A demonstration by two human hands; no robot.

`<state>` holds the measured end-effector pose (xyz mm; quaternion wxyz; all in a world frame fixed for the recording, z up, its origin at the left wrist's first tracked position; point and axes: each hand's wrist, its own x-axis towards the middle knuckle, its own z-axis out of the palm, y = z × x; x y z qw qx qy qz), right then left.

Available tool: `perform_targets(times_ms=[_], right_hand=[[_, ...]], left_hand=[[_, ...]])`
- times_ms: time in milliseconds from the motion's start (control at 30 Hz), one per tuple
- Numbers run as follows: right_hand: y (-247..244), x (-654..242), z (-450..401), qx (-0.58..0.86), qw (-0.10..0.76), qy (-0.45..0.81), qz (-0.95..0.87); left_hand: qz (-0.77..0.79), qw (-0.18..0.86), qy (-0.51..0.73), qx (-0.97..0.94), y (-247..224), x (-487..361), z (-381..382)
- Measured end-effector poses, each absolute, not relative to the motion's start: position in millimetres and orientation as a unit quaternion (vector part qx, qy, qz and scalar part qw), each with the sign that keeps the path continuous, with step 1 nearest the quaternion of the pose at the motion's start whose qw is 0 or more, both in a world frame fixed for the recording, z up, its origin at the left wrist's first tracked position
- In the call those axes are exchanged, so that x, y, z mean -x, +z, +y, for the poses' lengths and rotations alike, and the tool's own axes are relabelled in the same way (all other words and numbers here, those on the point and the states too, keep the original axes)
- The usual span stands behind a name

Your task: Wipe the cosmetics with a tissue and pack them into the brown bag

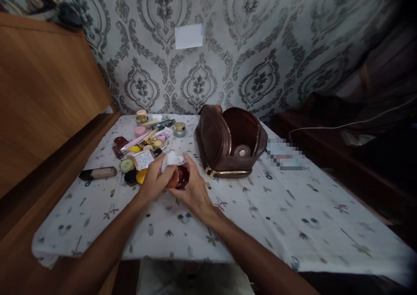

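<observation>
My left hand (153, 180) and my right hand (196, 193) are close together above the front of the table. Between them is a dark red, shiny round container (184, 176) with an orange-brown face; it looks like a cosmetic compact, partly hidden by my fingers. My right hand is closed around its right side. A crumpled white tissue (172, 159) is pinched in my left hand against the container's upper edge. Just left of my hands lie a glittery silver square case (143, 159), a yellow round item (141, 176) and a black round lid (130, 177).
Behind my right hand stands a brown leather cosmetic bag (211, 143), unzipped at the top. Several cosmetics, including a gold-lidded jar (179, 129), a pink sponge (140, 131) and a foundation bottle (102, 173), spread over the left of the patterned tablecloth (254, 234). A wooden panel (48, 69) borders the left.
</observation>
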<state>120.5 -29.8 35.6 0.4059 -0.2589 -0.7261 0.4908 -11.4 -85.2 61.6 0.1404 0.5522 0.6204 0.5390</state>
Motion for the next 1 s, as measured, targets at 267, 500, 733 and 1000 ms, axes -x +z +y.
perform_targets(times_ms=[267,500,733,1000], right_hand=[[44,-124,-21,0.29,0.448,0.462,-0.708],[43,-122,-14,0.279,0.469,0.449,-0.708],[70,-142,-13,0.254,0.424,0.596,-0.633],[165,-200,49,0.167,0.535,0.645,-0.52]], left_hand=[[0.622,0.17,0.569,-0.51,56,12,-83],[0.534,0.138,0.53,-0.643,64,11,-89],[0.556,0.261,0.641,-0.46,70,16,-87],[0.55,0.325,0.657,-0.4,44,33,-74]])
